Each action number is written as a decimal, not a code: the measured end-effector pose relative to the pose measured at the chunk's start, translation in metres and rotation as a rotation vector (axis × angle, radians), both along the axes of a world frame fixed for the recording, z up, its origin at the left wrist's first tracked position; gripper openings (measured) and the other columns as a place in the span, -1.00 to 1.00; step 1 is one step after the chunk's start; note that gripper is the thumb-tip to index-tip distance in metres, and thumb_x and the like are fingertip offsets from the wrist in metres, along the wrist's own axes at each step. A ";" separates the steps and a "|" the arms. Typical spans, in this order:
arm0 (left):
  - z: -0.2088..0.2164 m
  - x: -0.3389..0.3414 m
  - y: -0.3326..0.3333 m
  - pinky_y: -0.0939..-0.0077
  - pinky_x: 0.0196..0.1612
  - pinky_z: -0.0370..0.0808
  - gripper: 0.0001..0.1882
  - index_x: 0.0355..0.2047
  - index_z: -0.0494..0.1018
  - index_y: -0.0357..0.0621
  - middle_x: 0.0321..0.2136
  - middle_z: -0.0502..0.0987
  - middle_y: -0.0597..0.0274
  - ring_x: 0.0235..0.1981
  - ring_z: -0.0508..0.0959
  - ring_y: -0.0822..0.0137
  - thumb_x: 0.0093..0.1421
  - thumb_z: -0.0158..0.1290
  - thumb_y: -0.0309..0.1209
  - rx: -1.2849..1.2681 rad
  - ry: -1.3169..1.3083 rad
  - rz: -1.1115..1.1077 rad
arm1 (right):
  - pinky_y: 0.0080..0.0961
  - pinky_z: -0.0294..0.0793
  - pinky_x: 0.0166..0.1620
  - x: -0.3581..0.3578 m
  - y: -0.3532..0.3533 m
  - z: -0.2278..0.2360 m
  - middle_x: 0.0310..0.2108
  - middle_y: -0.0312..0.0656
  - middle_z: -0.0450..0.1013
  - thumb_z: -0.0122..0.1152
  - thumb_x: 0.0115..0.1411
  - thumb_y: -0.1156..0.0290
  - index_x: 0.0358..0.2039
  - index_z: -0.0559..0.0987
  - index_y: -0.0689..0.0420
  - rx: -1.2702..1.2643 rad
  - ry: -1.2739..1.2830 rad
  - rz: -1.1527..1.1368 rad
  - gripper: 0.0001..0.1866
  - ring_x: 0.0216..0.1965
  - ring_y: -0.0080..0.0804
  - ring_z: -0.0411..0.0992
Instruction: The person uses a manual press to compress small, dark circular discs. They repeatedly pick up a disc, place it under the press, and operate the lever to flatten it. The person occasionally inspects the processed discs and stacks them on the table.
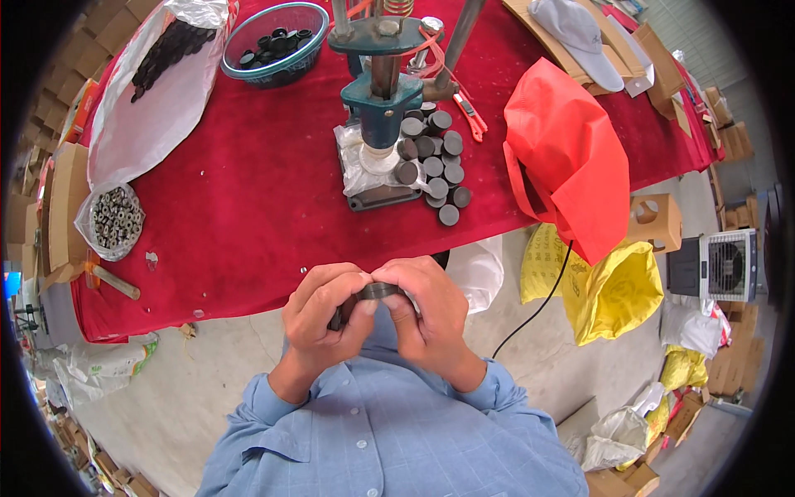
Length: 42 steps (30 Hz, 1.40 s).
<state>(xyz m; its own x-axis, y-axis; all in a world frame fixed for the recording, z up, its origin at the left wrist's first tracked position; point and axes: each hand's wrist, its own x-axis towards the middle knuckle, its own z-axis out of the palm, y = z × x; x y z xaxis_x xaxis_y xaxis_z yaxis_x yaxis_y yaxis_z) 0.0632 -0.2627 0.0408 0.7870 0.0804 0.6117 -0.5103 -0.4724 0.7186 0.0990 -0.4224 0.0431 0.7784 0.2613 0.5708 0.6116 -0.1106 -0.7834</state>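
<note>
In front of my chest, my left hand (319,308) and my right hand (432,306) pinch a round black cap (378,291) between thumbs and fingers. Its ridged edge faces me. A second dark piece (335,319) shows under the curled fingers of my left hand, mostly hidden. Beyond my hands stands a dark green hand press (378,103) with white plastic wrapped around its lower part. Several black round caps (448,215) lie in a cluster to the right of its base.
A red cloth (248,207) covers the table. On it sit a blue basket (274,75) of black parts, a bag of metal nuts (116,219), a white sack (141,149) with black pieces, a red cutter (472,120), and a red bag (563,149). Yellow sacks (613,298) stand right.
</note>
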 end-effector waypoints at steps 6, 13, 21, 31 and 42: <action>-0.013 0.014 0.005 0.56 -0.47 0.47 -0.59 -0.04 0.56 -0.34 -0.16 0.57 0.01 -0.54 0.44 0.52 0.05 0.32 -0.69 -0.096 -0.009 -0.009 | -0.41 0.59 -0.12 0.000 0.010 -0.004 -0.19 -0.07 0.60 0.29 0.23 0.67 0.00 0.57 0.26 0.177 0.338 0.004 -0.69 -0.20 -0.31 0.59; -0.026 0.033 0.004 0.56 -0.55 0.38 -0.45 0.05 0.60 -0.24 -0.19 0.56 0.19 -0.60 0.37 0.57 -0.01 0.40 -0.67 0.028 0.129 0.045 | -0.54 0.55 -0.04 0.026 0.011 -0.034 -0.13 -0.17 0.61 0.24 0.39 0.50 0.02 0.52 0.28 0.376 0.785 0.083 -0.76 -0.12 -0.54 0.57; -0.053 0.112 0.020 0.54 -0.40 0.40 -0.62 -0.07 0.65 -0.28 -0.38 0.46 0.27 -0.44 0.44 0.49 0.06 0.39 -0.50 -0.039 0.258 0.189 | -0.52 0.53 0.03 0.123 -0.021 0.018 -0.05 -0.13 0.56 0.22 0.39 0.50 0.07 0.50 0.29 0.326 0.295 -0.158 -0.71 -0.02 -0.49 0.52; -0.078 0.150 0.017 0.34 -0.34 0.49 -0.56 -0.08 0.67 -0.26 -0.38 0.47 0.17 -0.40 0.52 0.27 0.01 0.46 -0.40 0.035 0.200 0.197 | -0.54 0.52 -0.19 0.185 0.034 0.171 -0.32 -0.21 0.54 0.11 0.47 0.27 0.11 0.54 0.28 0.485 -0.084 -0.226 -0.63 -0.28 -0.51 0.51; -0.077 0.149 0.012 0.31 -0.29 0.51 -0.46 -0.01 0.64 -0.27 -0.37 0.49 0.18 -0.35 0.54 0.27 -0.02 0.50 -0.38 0.000 0.236 0.208 | -0.32 0.50 -0.17 0.130 -0.031 0.105 -0.38 -0.11 0.48 -0.01 0.44 0.26 -0.11 0.46 0.27 0.385 -0.234 0.094 -0.71 -0.30 -0.25 0.55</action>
